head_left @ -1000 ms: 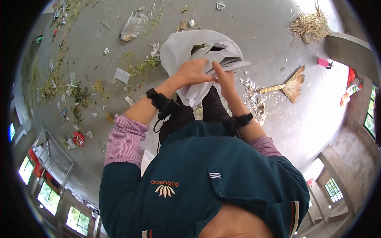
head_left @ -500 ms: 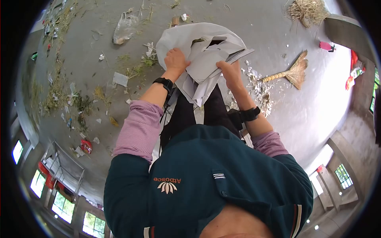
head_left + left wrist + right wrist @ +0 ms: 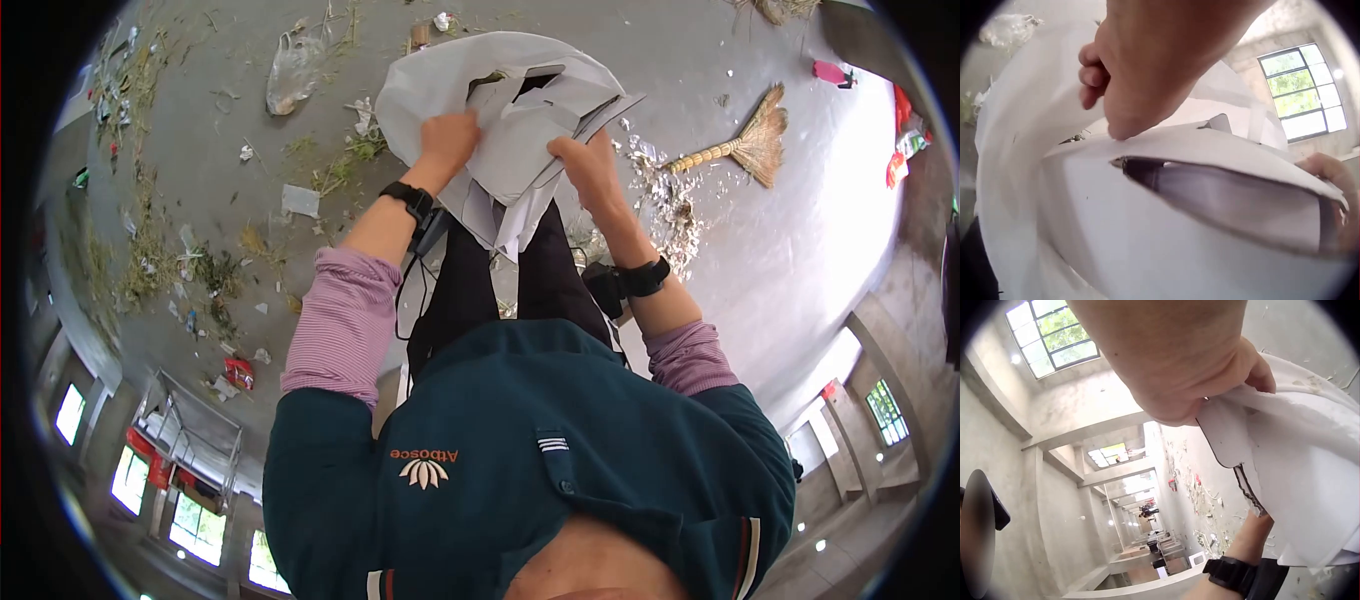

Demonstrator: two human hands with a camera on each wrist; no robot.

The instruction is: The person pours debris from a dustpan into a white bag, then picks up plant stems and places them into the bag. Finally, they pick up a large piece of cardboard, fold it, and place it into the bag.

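A white bag [image 3: 420, 85] is held upright in front of the legs, its wide mouth facing up. Folded pieces of white cardboard [image 3: 520, 150] fill it, some edges sticking out on the right. My left hand [image 3: 448, 142] grips the bag at its left side with curled fingers, also seen from the left wrist. On the opposite side my right hand [image 3: 592, 165] holds the bag's edge together with cardboard, thumb on top. In the right wrist view a cardboard flap [image 3: 1222, 437] shows below that hand, whose fingertips are partly hidden by the bag.
A straw broom [image 3: 745, 145] lies on the floor to the right, beside scattered white scraps [image 3: 675, 225]. Left are a clear plastic bag [image 3: 295, 75], dry plant litter [image 3: 205, 265] and a red wrapper [image 3: 239, 373]. A pink object [image 3: 828, 72] lies far right.
My left hand has moved left, away from the right hand, to the bag's left side, and its fingers have curled. The bag's mouth is spread wider. Floor things sit higher in view.
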